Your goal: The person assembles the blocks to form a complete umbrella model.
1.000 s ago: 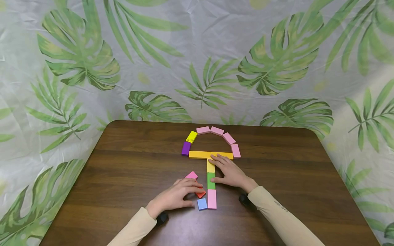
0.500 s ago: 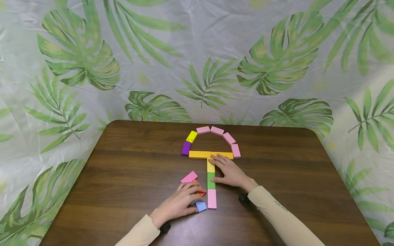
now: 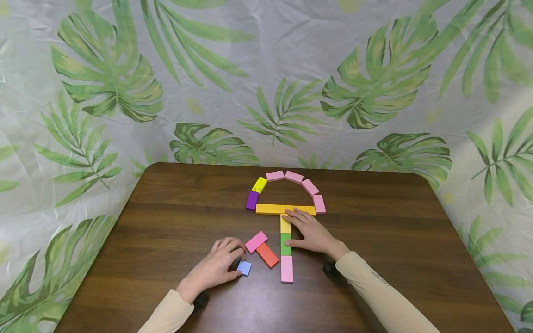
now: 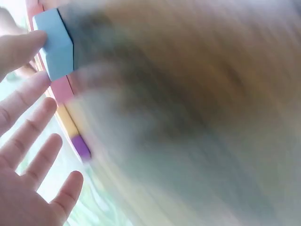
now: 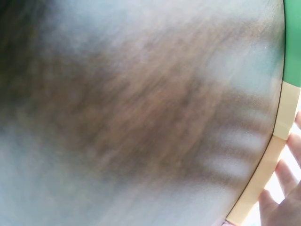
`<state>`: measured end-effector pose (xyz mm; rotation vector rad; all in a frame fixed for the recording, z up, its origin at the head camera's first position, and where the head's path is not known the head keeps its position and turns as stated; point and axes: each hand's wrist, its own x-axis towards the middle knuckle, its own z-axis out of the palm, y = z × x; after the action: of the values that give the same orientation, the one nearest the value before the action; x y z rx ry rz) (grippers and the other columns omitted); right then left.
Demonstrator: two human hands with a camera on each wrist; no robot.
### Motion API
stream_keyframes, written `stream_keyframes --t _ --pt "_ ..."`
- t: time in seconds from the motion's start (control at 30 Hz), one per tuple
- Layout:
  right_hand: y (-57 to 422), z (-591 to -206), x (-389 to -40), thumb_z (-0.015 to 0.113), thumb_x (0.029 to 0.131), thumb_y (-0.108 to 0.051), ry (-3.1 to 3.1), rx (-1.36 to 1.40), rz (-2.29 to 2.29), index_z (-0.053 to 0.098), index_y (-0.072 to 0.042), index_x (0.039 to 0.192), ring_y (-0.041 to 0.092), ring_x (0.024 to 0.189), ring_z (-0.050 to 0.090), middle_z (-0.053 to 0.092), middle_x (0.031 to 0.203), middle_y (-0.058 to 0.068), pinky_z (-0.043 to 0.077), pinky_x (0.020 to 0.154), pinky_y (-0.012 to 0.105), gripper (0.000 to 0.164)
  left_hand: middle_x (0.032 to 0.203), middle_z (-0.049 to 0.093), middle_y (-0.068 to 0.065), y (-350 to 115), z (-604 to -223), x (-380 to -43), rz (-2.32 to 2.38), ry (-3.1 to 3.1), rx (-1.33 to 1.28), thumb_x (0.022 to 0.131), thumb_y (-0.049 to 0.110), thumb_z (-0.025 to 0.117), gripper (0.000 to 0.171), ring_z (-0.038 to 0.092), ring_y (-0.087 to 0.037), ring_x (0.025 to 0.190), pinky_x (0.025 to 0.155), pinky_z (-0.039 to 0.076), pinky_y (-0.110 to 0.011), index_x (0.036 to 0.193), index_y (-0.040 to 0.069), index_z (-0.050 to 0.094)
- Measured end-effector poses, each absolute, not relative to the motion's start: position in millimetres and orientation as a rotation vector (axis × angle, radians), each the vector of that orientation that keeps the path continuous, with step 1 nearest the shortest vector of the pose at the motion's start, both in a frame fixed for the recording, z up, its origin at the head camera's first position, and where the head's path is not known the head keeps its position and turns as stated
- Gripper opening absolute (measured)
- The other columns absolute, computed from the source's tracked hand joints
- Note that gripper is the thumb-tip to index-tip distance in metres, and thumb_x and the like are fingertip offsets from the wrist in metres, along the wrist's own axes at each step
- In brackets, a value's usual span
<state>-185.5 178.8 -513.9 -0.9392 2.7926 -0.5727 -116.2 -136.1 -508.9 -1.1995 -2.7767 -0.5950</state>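
My left hand (image 3: 218, 265) pinches a small light-blue block (image 3: 244, 268) between thumb and index finger, low over or on the table. In the left wrist view the thumb lies against the blue block (image 4: 56, 44) and the other fingers are spread. Just right of it lie a pink block (image 3: 256, 242) and a red block (image 3: 267, 255), touching at a corner. My right hand (image 3: 312, 232) rests beside a column of blocks: its thumb touches the green block (image 3: 285, 250), its fingers reach over the pale yellow block (image 3: 285, 227) and an orange-yellow bar.
A pink block (image 3: 287, 269) ends the column at the near side. Above it, two orange-yellow bars (image 3: 270, 209) form a base under an arch of pink blocks (image 3: 310, 187), a yellow block (image 3: 259, 185) and a purple block (image 3: 251, 200). A leaf-patterned cloth hangs behind the table (image 3: 187, 194).
My left hand has taken the blue block from beside the column's near end and moved it left, past the red block. The right hand has stayed in place.
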Motion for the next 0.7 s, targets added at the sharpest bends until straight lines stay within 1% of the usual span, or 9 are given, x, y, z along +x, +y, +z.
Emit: stream_keyframes --t 0.17,0.23,0.33,0.5,0.7 --pt "179.2 -514.3 -186.0 0.065 0.085 -0.053 2.79 -0.95 -0.584 0.038 -0.01 0.148 0.033 0.141 0.02 0.031 0.153 0.012 0.02 0.11 0.053 0.081 0.108 0.052 0.001 -154.1 -507.1 -123.4 -0.595 -2.811 -1.094 0.073 0.018 0.083 0.027 0.047 -0.024 0.108 0.091 0.037 -0.05 0.087 0.015 0.06" --pt "179.3 -514.2 -186.1 0.065 0.085 -0.053 2.787 -0.946 -0.589 0.038 -0.01 0.148 0.033 0.141 0.019 0.03 0.153 0.011 0.019 0.111 0.053 0.081 0.109 0.053 0.0 -157.2 -505.7 -125.6 -0.625 -2.811 -1.074 0.074 0.018 0.083 0.027 0.047 -0.024 0.108 0.089 0.037 -0.05 0.089 0.014 0.061" --pt "179.1 -514.3 -186.2 0.064 0.085 -0.054 2.783 -0.923 -0.574 0.036 -0.012 0.149 0.032 0.142 0.018 0.029 0.154 0.01 0.018 0.111 0.052 0.082 0.113 0.054 -0.001 -155.0 -503.1 -127.8 -0.72 -2.804 -1.081 0.075 0.019 0.082 0.029 0.046 -0.024 0.111 0.089 0.037 -0.049 0.097 0.013 0.064" --pt "178.3 -514.9 -186.4 0.064 0.084 -0.054 2.781 -0.893 -0.555 0.036 -0.014 0.149 0.03 0.143 0.016 0.028 0.154 0.009 0.017 0.112 0.051 0.082 0.12 0.055 0.001 -132.8 -501.5 -130.9 -0.825 -2.783 -1.186 0.079 0.02 0.079 0.034 0.044 -0.02 0.117 0.094 0.035 -0.047 0.11 0.013 0.066" --pt "179.3 -514.6 -186.1 0.064 0.084 -0.055 2.783 -0.889 -0.56 0.037 -0.014 0.149 0.03 0.143 0.017 0.029 0.154 0.009 0.018 0.111 0.052 0.082 0.124 0.057 -0.001 -97.3 -503.7 -136.2 -0.736 -2.745 -1.337 0.083 0.02 0.076 0.037 0.042 -0.024 0.124 0.097 0.034 -0.048 0.117 0.013 0.065"
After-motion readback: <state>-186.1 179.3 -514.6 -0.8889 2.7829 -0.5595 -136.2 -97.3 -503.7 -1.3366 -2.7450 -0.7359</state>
